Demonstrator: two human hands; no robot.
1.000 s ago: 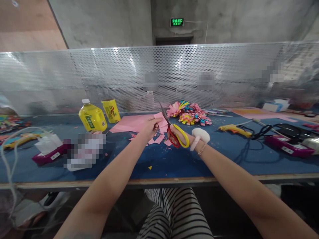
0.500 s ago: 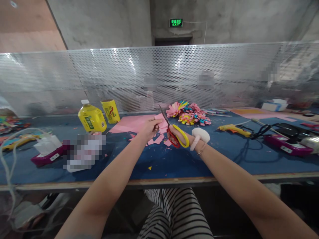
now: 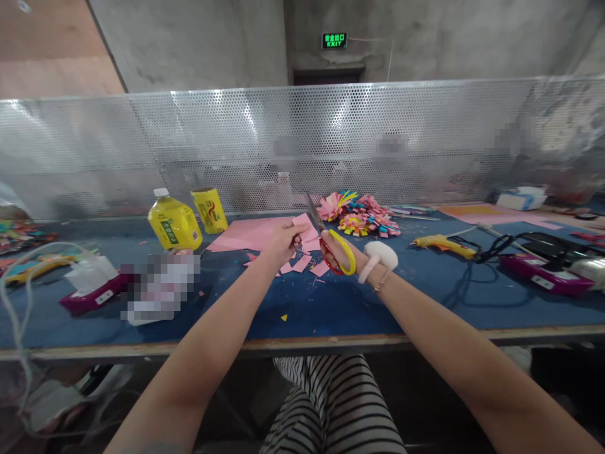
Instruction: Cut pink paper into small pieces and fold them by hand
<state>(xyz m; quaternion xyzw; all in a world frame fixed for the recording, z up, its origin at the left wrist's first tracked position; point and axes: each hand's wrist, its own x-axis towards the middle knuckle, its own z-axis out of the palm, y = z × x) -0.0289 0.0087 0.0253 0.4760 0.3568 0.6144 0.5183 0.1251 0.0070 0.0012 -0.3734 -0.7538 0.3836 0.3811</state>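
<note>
My left hand pinches a small piece of pink paper above the blue tabletop. My right hand grips scissors with red and yellow handles, their blades pointing up and left against the paper's right edge. A white fluffy band sits on my right wrist. Pink paper scraps lie under my hands, and a large pink sheet lies just behind my left hand.
Two yellow bottles stand at back left. Paper flowers lie behind the scissors. A yellow glue gun with black cable lies right, beside a purple box. Another purple box lies left. A perforated metal screen backs the table.
The scissors have tilted a little more upright and shifted slightly up along the pink paper. My left hand holds its place.
</note>
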